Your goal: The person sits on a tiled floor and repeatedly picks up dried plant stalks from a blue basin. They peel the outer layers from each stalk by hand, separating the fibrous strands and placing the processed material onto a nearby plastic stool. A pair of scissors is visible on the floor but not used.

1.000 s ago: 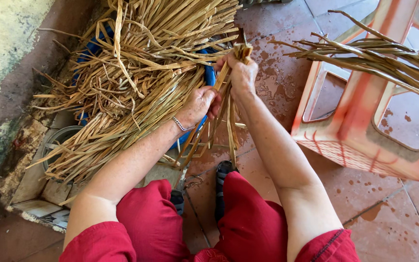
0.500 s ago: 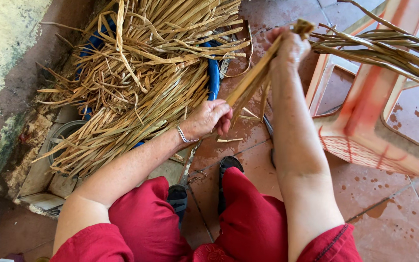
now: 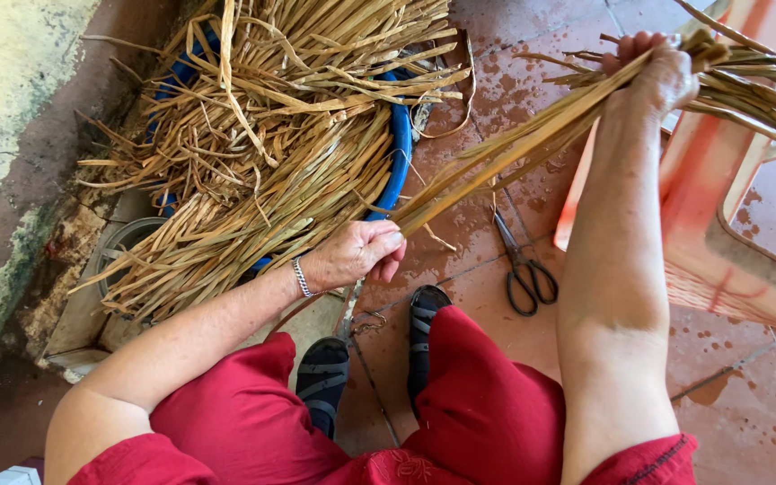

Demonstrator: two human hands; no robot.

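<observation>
A bundle of long dried straw strips [image 3: 532, 135] stretches taut between both hands. My right hand [image 3: 653, 72] grips its far end, raised at the upper right next to the stool. My left hand [image 3: 357, 254], with a bracelet at the wrist, pinches the near end just in front of a big heap of the same dried strips [image 3: 280, 153]. That heap spills over a blue basin [image 3: 401, 148], mostly hidden beneath it.
An orange plastic stool [image 3: 720, 242] stands at right with more strips [image 3: 765, 85] lying on top. Black scissors [image 3: 523, 265] lie on the wet red tile floor. My sandalled feet [image 3: 370, 359] and red trousers fill the bottom. A stained wall runs along the left.
My right hand has swung up and to the right with the bundle's end, from above the heap to the stool. The left hand stayed low, holding the other end.
</observation>
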